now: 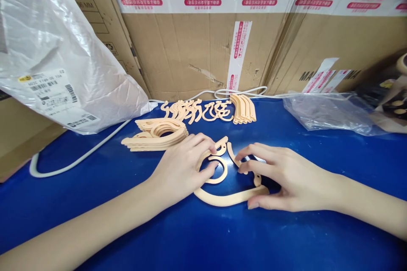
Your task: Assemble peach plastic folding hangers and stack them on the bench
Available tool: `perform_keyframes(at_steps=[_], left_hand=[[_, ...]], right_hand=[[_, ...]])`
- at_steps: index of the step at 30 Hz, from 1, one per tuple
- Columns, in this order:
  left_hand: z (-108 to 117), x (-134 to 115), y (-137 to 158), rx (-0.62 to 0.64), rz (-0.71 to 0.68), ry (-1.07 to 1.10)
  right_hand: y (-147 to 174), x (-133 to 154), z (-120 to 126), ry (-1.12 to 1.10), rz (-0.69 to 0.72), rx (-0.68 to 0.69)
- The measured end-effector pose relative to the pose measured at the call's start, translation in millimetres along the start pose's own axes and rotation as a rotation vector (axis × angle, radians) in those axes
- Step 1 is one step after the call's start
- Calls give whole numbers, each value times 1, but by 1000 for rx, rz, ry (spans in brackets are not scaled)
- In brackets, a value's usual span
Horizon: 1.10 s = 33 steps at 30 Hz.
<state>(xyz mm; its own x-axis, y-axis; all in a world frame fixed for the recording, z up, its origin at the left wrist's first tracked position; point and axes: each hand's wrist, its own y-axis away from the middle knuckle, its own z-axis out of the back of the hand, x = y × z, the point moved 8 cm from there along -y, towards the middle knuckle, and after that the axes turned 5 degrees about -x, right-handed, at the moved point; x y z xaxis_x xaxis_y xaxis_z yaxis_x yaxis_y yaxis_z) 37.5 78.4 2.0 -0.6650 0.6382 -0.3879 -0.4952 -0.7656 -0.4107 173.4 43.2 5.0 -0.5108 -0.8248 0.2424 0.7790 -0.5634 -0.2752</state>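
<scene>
A beige plastic hanger in curved parts lies on the blue table between my hands. My left hand (187,161) is curled over its left side, fingertips at the upper bar and thumb by the round hook (225,173). The long curved lower bar (222,200) runs from under that hand toward the right. My right hand (286,178) is spread, its index and middle fingertips at a short curved arm (231,152). Its thumb rests by the lower bar's right end. A small end piece (257,180) shows between the right fingers and thumb; the left palm hides some parts.
Stacked beige hanger bodies (152,139) stand behind my left hand. Farther back are a row of hooks (181,111) and a bundle of curved arms (243,109). A plastic bag (333,112), white package (70,72), white cable (79,159) and cardboard boxes (190,46) surround the area.
</scene>
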Motion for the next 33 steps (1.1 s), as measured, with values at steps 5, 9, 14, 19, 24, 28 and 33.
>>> perform_keyframes(at_steps=[5,9,14,19,24,28,33], left_hand=[[3,1,-3,39,13,-55],[3,-3,-2,35,-73,-188],[0,-7,0,25,-144,-312],[0,-10,0,27,-155,-332],[1,-10,2,9,-152,-408],[2,-12,1,12,-169,-411],[0,-17,3,62,-212,-322]], right_hand=[[1,5,0,82,32,-34],[1,6,-1,-22,0,-4],[-1,11,-4,-232,-21,67],[-2,22,-5,-328,47,85],[-2,18,-6,-247,47,56],[-2,9,-7,-218,12,56],[-3,-6,-4,-162,-29,-3]])
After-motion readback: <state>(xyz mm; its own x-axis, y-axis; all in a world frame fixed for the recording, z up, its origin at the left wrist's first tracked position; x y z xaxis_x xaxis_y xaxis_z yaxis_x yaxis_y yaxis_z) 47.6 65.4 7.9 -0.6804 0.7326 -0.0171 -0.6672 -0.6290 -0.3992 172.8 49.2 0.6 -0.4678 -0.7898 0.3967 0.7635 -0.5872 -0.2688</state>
